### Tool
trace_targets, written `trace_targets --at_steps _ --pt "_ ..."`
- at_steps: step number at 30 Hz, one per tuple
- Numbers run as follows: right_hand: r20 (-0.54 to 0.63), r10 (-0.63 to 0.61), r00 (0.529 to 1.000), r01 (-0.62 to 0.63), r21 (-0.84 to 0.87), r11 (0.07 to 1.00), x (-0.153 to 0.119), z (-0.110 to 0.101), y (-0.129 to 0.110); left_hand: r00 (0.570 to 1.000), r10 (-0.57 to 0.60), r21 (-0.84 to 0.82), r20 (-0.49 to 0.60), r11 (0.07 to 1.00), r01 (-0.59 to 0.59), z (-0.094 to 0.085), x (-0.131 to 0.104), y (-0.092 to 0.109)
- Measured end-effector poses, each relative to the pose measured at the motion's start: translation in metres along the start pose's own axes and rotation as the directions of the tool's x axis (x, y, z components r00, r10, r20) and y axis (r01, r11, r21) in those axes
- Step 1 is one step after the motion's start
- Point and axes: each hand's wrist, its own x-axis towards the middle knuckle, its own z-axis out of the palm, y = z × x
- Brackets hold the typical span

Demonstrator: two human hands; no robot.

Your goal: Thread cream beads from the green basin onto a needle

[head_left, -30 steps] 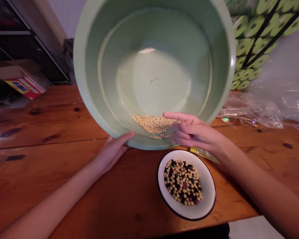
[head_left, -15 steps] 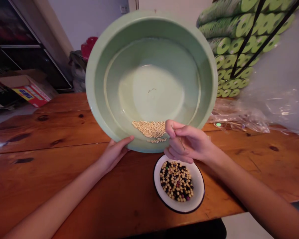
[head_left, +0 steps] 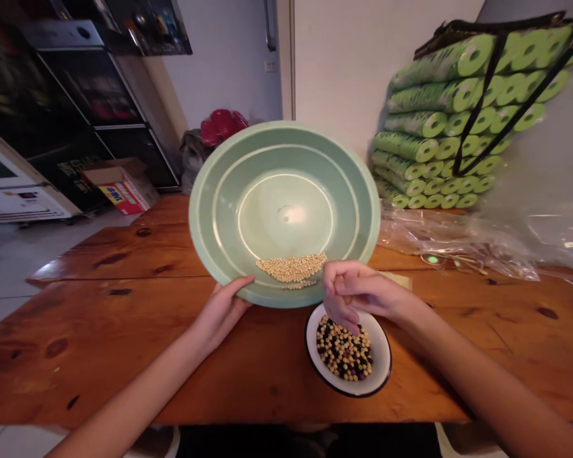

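L hand pinches tub rim; R hand curled, can't tell if holding. More tilt cd spill beads.

This looks like a room in a home, but it might be a little shop. I can't tell for sure. There is a big wooden desk, a floor with pale tiles, and a plain wall with a plug socket. A tall dark cupboard stands at the back left, with a cardboard box near it. The big pile of green rolls looks more like a shop's.
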Motion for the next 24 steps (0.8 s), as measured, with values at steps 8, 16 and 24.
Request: trace_targets --at_steps 8,16,24 --pt "0.238 0.215 0.947 -0.205 -0.067 0.976 -0.005 -0.007 -0.003 0.966 -0.084 -0.127 -0.245 0.99 0.053 -0.026 -0.052 0.023" --pt "0.235 0.262 0.936 -0.244 -0.103 0.964 -0.007 -0.022 0.0 0.922 -0.168 -0.288 -0.349 0.955 0.065 0.008 -0.086 0.029" --pt "0.23 0.245 0.942 -0.232 -0.085 0.969 -0.008 -0.023 -0.002 0.931 -0.26 -0.171 -0.257 0.96 0.22 0.007 -0.098 0.024"
